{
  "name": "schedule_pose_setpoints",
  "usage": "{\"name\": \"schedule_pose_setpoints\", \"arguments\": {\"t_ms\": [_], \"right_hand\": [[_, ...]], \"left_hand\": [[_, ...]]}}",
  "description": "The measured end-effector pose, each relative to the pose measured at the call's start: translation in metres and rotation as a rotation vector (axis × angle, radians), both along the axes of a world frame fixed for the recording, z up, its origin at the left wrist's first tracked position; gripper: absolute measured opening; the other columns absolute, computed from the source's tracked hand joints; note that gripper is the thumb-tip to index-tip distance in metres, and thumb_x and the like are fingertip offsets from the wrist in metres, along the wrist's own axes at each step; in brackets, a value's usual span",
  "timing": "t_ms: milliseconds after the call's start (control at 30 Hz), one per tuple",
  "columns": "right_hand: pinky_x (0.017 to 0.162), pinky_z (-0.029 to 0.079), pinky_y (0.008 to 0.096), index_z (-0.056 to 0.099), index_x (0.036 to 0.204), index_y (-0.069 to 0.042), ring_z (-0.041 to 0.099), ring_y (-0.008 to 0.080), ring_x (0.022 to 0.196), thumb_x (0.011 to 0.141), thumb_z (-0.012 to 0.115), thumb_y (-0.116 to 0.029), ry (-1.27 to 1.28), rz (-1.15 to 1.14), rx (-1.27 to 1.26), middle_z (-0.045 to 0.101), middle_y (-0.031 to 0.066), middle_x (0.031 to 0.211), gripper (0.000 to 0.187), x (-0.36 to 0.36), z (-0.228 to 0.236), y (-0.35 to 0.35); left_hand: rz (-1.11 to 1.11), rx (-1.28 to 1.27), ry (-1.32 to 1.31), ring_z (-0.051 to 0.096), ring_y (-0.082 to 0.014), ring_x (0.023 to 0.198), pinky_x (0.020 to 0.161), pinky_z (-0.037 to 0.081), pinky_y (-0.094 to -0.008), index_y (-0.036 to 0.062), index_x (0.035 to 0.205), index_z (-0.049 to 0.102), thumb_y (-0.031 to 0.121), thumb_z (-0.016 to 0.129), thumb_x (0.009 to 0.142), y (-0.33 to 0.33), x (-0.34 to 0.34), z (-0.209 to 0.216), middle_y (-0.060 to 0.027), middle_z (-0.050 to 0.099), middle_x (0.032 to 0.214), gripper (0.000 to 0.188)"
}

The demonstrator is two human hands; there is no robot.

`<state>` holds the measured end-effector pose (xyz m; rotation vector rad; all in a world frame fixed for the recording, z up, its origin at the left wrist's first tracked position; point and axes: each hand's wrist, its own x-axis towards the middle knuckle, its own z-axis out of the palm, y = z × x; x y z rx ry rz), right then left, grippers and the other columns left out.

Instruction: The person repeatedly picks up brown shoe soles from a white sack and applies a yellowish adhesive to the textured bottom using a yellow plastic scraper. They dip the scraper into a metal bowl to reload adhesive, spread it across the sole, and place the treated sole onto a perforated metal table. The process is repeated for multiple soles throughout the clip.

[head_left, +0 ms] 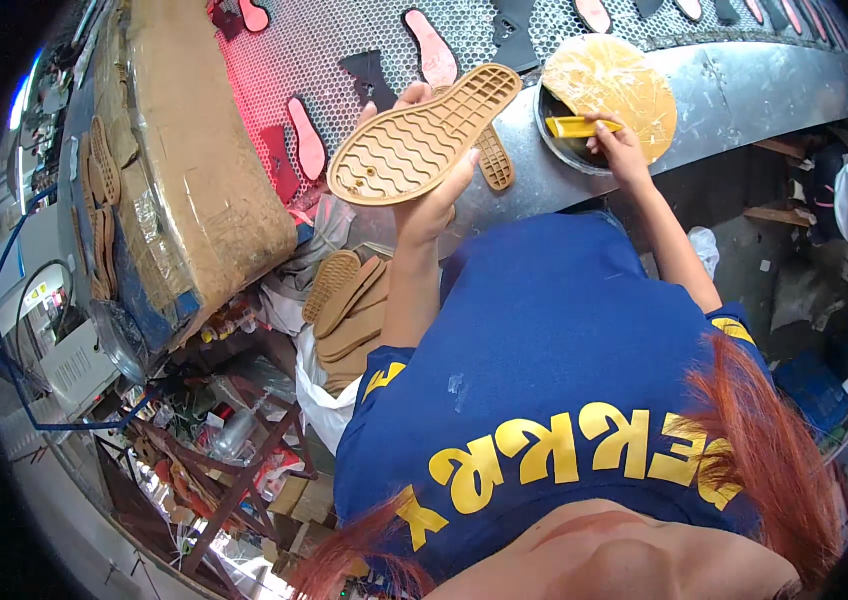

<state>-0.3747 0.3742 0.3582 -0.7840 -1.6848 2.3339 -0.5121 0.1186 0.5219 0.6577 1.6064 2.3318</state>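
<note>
Our left hand holds up a tan shoe sole. Our fingers are wrapped tight around its edge, and its wavy bottom faces us. The sole is up in the air, over the near edge of the shiny metal counter. A second, smaller sole lies on the counter just behind it. Our right hand is closed around a yellow brush handle. The brush dips into a round glue pot at the near edge of the counter. A crusty tan lid leans over the pot. Pink insoles lie on the mesh belt past the counter. More tan soles are stacked low beside our left arm.
</note>
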Motion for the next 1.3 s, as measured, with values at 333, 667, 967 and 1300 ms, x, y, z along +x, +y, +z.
{"name": "schedule_pose_setpoints", "arguments": {"t_ms": [333, 667, 967, 1300], "right_hand": [[0.090, 0.049, 0.0360, 0.054, 0.115, -0.001, 0.060, 0.0244, 0.094, 0.101, 0.045, -0.028, 0.569, -0.075, -0.661, 0.055, 0.0193, 0.124, 0.032, -0.025, 0.104, 0.007], [0.089, 0.047, 0.0304, 0.063, 0.102, -0.001, 0.058, 0.0189, 0.103, 0.096, 0.057, -0.020, 0.560, -0.068, 0.450, 0.061, 0.0140, 0.114, 0.021, -0.055, 0.180, -0.049], [0.087, 0.047, 0.0297, 0.065, 0.100, -0.001, 0.059, 0.0200, 0.102, 0.093, 0.061, -0.016, 0.539, -0.070, 0.665, 0.063, 0.0132, 0.112, 0.017, -0.055, 0.185, -0.056], [0.080, 0.051, 0.0326, 0.068, 0.096, -0.001, 0.063, 0.0254, 0.094, 0.085, 0.070, -0.019, 0.623, 0.034, 0.837, 0.064, 0.0145, 0.105, 0.021, -0.053, 0.210, -0.080]], "left_hand": [[-0.134, -0.469, 0.272, 0.028, -0.0091, 0.138, 0.118, 0.014, -0.0415, 0.0293, 0.146, 0.027, 0.027, 0.054, 0.088, -0.008, 0.002, 0.007, 0.0059, 0.036, 0.146, 0.064], [-0.099, -0.109, 0.238, 0.034, -0.0181, 0.136, 0.118, 0.013, -0.0394, 0.0136, 0.142, 0.019, 0.007, 0.066, 0.075, 0.006, 0.018, 0.026, -0.0087, 0.036, 0.145, 0.082], [-0.104, -0.210, 0.254, 0.039, -0.0228, 0.133, 0.116, 0.021, -0.0408, 0.0092, 0.141, 0.012, -0.001, 0.067, 0.070, 0.001, 0.018, 0.036, -0.0144, 0.037, 0.142, 0.091], [-0.005, -0.181, 0.258, 0.041, -0.0190, 0.131, 0.115, 0.019, -0.0375, 0.0076, 0.139, 0.020, 0.010, 0.072, 0.077, 0.009, 0.018, 0.028, -0.0108, 0.043, 0.139, 0.081]]}}
